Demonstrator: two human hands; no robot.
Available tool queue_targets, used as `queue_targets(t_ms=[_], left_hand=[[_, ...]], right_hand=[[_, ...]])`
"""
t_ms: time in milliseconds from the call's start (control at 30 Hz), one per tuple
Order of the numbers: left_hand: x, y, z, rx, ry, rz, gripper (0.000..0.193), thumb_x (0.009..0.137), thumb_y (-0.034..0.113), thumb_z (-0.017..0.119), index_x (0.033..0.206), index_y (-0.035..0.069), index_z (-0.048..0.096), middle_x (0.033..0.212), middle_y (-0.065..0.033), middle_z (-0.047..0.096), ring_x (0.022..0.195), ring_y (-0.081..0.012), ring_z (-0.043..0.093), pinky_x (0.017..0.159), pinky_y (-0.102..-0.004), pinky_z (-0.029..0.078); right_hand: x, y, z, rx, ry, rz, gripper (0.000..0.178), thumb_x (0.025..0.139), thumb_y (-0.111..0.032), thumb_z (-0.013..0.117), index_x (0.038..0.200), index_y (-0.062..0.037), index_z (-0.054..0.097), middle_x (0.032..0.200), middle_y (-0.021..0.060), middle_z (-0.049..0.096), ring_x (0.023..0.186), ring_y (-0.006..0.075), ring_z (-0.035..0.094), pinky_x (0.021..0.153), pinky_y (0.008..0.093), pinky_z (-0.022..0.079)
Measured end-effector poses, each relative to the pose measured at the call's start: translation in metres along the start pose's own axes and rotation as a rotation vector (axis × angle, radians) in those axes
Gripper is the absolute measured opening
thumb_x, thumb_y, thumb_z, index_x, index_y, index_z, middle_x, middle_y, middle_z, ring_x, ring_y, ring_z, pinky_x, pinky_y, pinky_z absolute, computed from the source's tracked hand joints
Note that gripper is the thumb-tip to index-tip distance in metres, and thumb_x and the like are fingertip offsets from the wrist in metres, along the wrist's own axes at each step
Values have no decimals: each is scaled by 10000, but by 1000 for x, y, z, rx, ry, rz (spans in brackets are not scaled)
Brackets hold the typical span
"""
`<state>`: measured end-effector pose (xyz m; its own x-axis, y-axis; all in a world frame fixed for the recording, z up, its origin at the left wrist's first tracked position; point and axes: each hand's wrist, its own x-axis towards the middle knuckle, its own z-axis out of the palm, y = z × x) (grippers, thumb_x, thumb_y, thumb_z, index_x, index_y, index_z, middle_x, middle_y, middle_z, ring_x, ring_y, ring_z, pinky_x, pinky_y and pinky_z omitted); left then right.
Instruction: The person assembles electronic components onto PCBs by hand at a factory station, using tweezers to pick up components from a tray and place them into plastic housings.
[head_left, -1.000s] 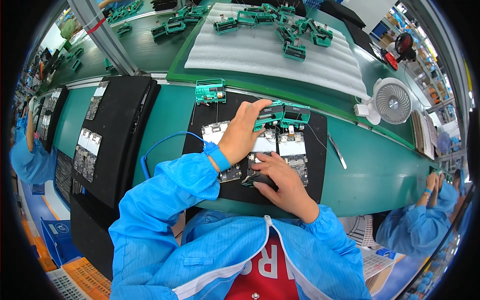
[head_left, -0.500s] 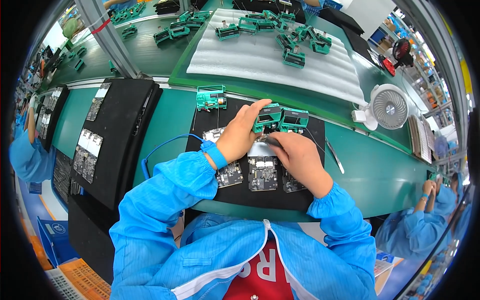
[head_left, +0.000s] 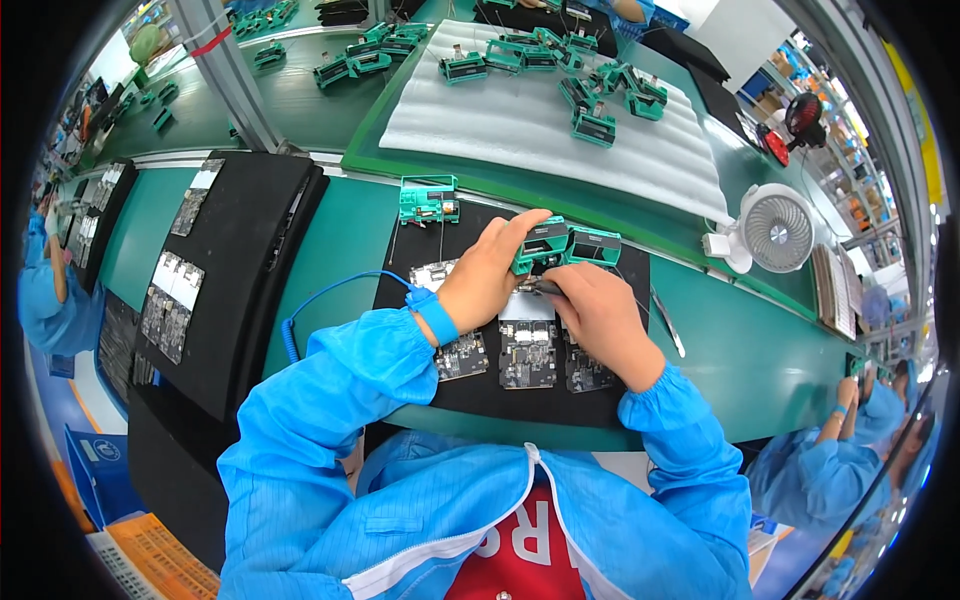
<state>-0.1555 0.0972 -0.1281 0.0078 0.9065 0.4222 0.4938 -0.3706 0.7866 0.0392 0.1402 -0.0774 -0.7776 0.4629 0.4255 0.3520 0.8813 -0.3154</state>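
Observation:
My left hand (head_left: 480, 282), a blue strap round its wrist, curls against a green plastic housing (head_left: 540, 246) with a dark window and steadies it over the black mat. Close by, my right hand (head_left: 606, 318) pinches a slim dark tool (head_left: 549, 287), its tip by the lower edge of that housing; the exact contact is hidden by the fingers. A second green housing (head_left: 594, 246) sits just beyond the right fingers. Below the hands lies a circuit board (head_left: 527, 352) with a silvery upper part, flanked by another board (head_left: 462, 357) and a partly covered one (head_left: 588, 372).
Another green housing (head_left: 428, 200) stands at the mat's (head_left: 480, 400) far left corner. Metal tweezers (head_left: 668, 325) lie to the right. Black foam (head_left: 235, 270) carries boards at left. Beyond are white foam (head_left: 450, 125) with several housings and a fan (head_left: 778, 230). Co-workers sit at both sides.
The whole view has shifted slightly. My hands stay at the same housing, with the right fingers and dark tool only slightly changed in angle.

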Motion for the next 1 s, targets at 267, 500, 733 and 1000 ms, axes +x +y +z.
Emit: queue_targets(t_ms=[267,500,733,1000], left_hand=[[-2,3,-3,-13,-1,-77,781,819,-122,594,1478,247,395,1088,-201,520,954,-481,596,794,-529,502],[-2,6,-4,1,-96,-178,700,849,-113,580,1466,174,414,1129,-184,514,993,-426,601,840,-465,507],[-3,6,-5,-69,-69,-116,822,795,-148,580,1497,223,367,1102,-199,484,917,-463,625,768,-515,526],[-2,5,-6,-75,-82,-129,823,795,-138,583,1500,224,358,1119,-226,489,935,-479,619,789,-520,524]], right_hand=[[9,-1,15,-227,-65,-76,247,734,-45,720,963,-87,635,822,52,632,767,264,629,639,399,510],[7,-1,12,-243,-48,-87,203,759,-72,662,958,-101,634,768,21,611,710,207,631,577,361,496],[9,-6,12,-203,-104,-26,323,682,-34,743,976,-89,620,799,58,620,738,269,629,630,404,493],[11,0,8,-169,-86,-43,282,713,-6,695,979,-87,653,801,45,641,706,236,639,605,372,505]])
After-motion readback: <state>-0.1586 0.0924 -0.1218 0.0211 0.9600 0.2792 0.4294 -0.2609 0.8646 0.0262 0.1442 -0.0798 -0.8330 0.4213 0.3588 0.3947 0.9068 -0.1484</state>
